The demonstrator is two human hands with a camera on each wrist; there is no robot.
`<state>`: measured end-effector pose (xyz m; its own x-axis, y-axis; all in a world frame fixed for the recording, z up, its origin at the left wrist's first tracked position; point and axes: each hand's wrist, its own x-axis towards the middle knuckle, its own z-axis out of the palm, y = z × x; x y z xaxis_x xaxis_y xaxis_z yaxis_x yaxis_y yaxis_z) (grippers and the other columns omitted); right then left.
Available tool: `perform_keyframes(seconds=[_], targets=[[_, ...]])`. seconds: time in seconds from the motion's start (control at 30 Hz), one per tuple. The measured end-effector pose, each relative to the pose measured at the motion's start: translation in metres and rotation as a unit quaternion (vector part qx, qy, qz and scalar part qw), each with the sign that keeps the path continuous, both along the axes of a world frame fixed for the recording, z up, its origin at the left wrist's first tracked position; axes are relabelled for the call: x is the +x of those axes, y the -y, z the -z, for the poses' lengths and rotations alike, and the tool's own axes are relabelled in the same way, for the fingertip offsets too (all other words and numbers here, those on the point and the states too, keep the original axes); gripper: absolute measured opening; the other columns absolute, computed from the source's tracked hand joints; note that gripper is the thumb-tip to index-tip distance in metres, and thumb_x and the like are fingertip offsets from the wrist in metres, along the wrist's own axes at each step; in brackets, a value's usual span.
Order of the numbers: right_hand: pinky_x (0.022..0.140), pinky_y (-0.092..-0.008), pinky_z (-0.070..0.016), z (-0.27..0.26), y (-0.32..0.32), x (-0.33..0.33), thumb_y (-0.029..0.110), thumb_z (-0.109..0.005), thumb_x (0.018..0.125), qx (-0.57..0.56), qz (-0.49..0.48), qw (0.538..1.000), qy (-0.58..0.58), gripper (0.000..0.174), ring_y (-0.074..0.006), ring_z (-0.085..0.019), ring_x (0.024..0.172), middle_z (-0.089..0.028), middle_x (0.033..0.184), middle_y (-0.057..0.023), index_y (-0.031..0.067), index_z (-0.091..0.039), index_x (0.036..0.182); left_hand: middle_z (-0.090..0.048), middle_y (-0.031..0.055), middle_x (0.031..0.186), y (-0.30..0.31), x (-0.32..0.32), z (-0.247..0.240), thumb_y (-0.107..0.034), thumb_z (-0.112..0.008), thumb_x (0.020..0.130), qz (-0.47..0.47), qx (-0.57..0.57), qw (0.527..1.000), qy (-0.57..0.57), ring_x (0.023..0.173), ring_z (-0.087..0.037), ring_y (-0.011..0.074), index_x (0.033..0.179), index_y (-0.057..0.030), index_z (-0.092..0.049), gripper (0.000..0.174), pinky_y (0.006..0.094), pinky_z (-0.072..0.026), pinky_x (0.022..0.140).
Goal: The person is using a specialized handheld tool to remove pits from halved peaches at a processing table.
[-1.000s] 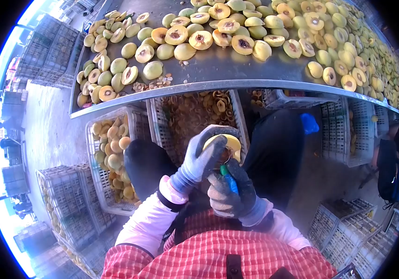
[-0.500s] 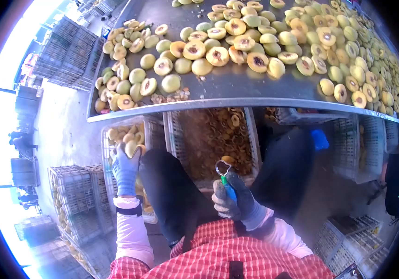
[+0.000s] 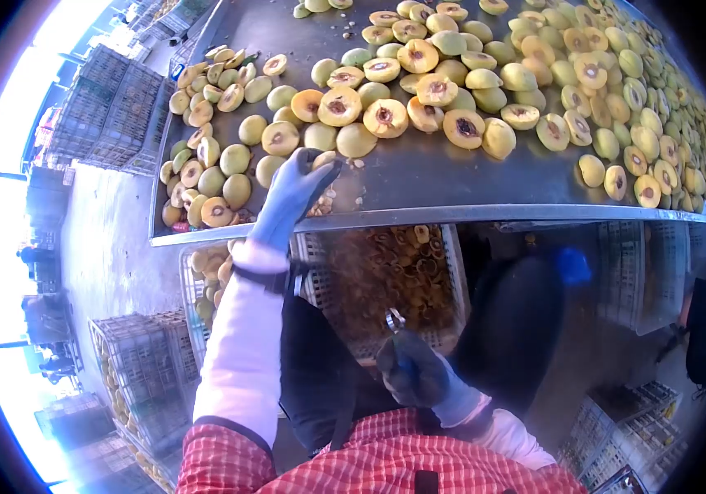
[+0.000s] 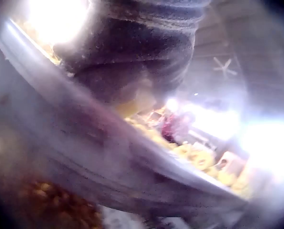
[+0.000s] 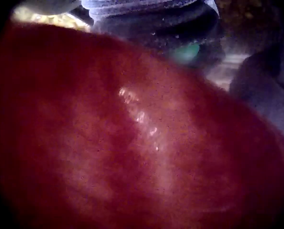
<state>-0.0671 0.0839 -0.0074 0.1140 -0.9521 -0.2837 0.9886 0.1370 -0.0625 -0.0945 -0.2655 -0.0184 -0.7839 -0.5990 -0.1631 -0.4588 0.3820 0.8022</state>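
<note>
My gloved left hand (image 3: pixel 299 181) reaches over the front of the metal table (image 3: pixel 452 193), its fingertips pinching a yellow peach half (image 3: pixel 325 160). In the left wrist view a yellow bit of fruit (image 4: pixel 127 109) shows under the dark glove. Around that hand lie cut peach halves (image 3: pixel 341 106), some with brown pit hollows facing up. Low before my body, my gloved right hand (image 3: pixel 412 370) grips a pitting tool with a metal loop blade (image 3: pixel 395 319) pointing forward. Its handle is mostly covered by the fingers; a green part (image 5: pixel 186 53) shows in the right wrist view.
Below the table edge, between my knees, sits a crate (image 3: pixel 456 272) of brown scraps. Another crate (image 3: pixel 191 284) with peach halves stands left of my left leg. Stacked crates (image 3: pixel 143 362) rise farther left, with more crates (image 3: pixel 616 428) at the lower right.
The left hand held a peach half at the tool, then moved to the left crate, and now holds one over the table. The right hand stays low with the tool throughout.
</note>
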Motion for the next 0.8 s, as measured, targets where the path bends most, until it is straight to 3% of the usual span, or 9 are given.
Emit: perform_keyframes(seconds=[0.03, 0.07, 0.13, 0.23, 0.4, 0.53, 0.67, 0.77, 0.8], targets=[[0.036, -0.0221, -0.0320, -0.008, 0.000, -0.005, 0.051, -0.039, 0.097, -0.042, 0.016, 0.999, -0.019, 0.049, -0.0101, -0.040, 0.037, -0.046, 0.052, -0.0011, 0.0050, -0.057, 0.093, -0.062, -0.0008, 0.093, -0.048, 0.004, -0.039, -0.023, -0.057, 0.092, -0.033, 0.227, 0.964, -0.136, 0.069, -0.053, 0.0015, 0.116, -0.0014, -0.055, 0.032, 0.0147, -0.0380, 0.053], [0.037, -0.0221, -0.0325, -0.017, 0.002, -0.011, 0.050, -0.039, 0.098, -0.074, 0.031, 0.997, -0.022, 0.049, -0.0104, -0.040, 0.037, -0.047, 0.052, -0.0018, 0.0045, -0.057, 0.093, -0.062, 0.0027, 0.098, -0.073, 0.017, -0.047, -0.019, -0.055, 0.092, -0.045, 0.260, 0.950, -0.167, 0.071, -0.056, 0.0052, 0.121, 0.0007, -0.053, 0.035, 0.0149, -0.0396, 0.054], [0.041, -0.0211, -0.0347, -0.023, 0.010, -0.018, 0.046, -0.041, 0.098, -0.045, 0.073, 0.994, -0.068, 0.046, -0.0094, -0.043, 0.041, -0.051, 0.056, -0.0029, 0.0032, -0.057, 0.095, -0.058, 0.0108, 0.116, -0.121, 0.041, -0.053, -0.022, -0.055, 0.091, -0.052, 0.384, 0.894, -0.227, 0.104, -0.058, 0.0193, 0.130, 0.0032, -0.046, 0.047, 0.0275, -0.0475, 0.088], [0.052, -0.0187, -0.0386, -0.007, 0.024, -0.017, 0.036, -0.051, 0.097, 0.108, 0.153, 0.943, -0.277, 0.035, -0.0053, -0.047, 0.054, -0.056, 0.066, -0.0033, 0.0013, -0.058, 0.101, -0.057, 0.0156, 0.118, -0.167, 0.059, -0.058, -0.034, -0.057, 0.087, -0.088, 0.470, 0.847, -0.233, 0.106, -0.058, 0.0224, 0.131, 0.0051, -0.043, 0.061, 0.0301, -0.0472, 0.092], [0.061, -0.0239, -0.0421, -0.007, 0.024, -0.013, 0.023, -0.057, 0.095, 0.135, 0.157, 0.843, -0.496, 0.029, -0.0056, -0.050, 0.068, -0.059, 0.076, -0.0034, -0.0022, -0.058, 0.109, -0.056, 0.0190, 0.118, -0.194, 0.077, -0.050, -0.035, -0.057, 0.082, -0.070, 0.448, 0.844, -0.288, 0.106, -0.059, 0.0258, 0.131, 0.0062, -0.042, 0.066, 0.0341, -0.0482, 0.093], [0.064, -0.0326, -0.0464, -0.006, 0.018, -0.008, 0.020, -0.057, 0.093, 0.144, 0.122, 0.786, -0.589, 0.028, -0.0198, -0.063, 0.073, -0.065, 0.082, -0.0163, -0.0042, -0.058, 0.107, -0.056, 0.0158, 0.117, -0.209, 0.086, -0.047, -0.034, -0.063, 0.077, -0.090, 0.537, 0.791, -0.278, 0.103, -0.059, 0.0218, 0.132, 0.0034, -0.043, 0.069, 0.0328, -0.0469, 0.094], [0.066, -0.0347, -0.0475, -0.009, 0.014, 0.002, 0.020, -0.056, 0.093, 0.160, 0.094, 0.797, -0.575, 0.029, -0.0280, -0.065, 0.075, -0.064, 0.084, -0.0211, -0.0043, -0.058, 0.108, -0.058, 0.0101, 0.113, -0.216, 0.087, -0.051, -0.031, -0.058, 0.091, -0.097, 0.366, 0.894, -0.238, 0.101, -0.058, 0.0162, 0.124, -0.0004, -0.051, 0.046, 0.0278, -0.0469, 0.090], [0.065, -0.0339, -0.0475, -0.003, 0.011, 0.017, 0.022, -0.057, 0.094, 0.136, 0.186, 0.741, -0.630, 0.028, -0.0266, -0.064, 0.071, -0.065, 0.080, -0.0153, -0.0035, -0.058, 0.104, -0.060, 0.0089, 0.112, -0.220, 0.087, -0.048, -0.022, -0.055, 0.095, -0.102, 0.329, 0.911, -0.226, 0.102, -0.057, 0.0142, 0.120, 0.0002, -0.055, 0.034, 0.0269, -0.0460, 0.089], [0.061, -0.0331, -0.0472, 0.003, 0.012, 0.022, 0.026, -0.056, 0.094, 0.107, 0.199, 0.772, -0.593, 0.029, -0.0247, -0.063, 0.067, -0.064, 0.078, -0.0134, -0.0021, -0.058, 0.102, -0.061, 0.0092, 0.112, -0.222, 0.087, -0.048, -0.020, -0.055, 0.095, -0.108, 0.327, 0.912, -0.221, 0.102, -0.057, 0.0141, 0.120, 0.0006, -0.055, 0.032, 0.0269, -0.0458, 0.089]])
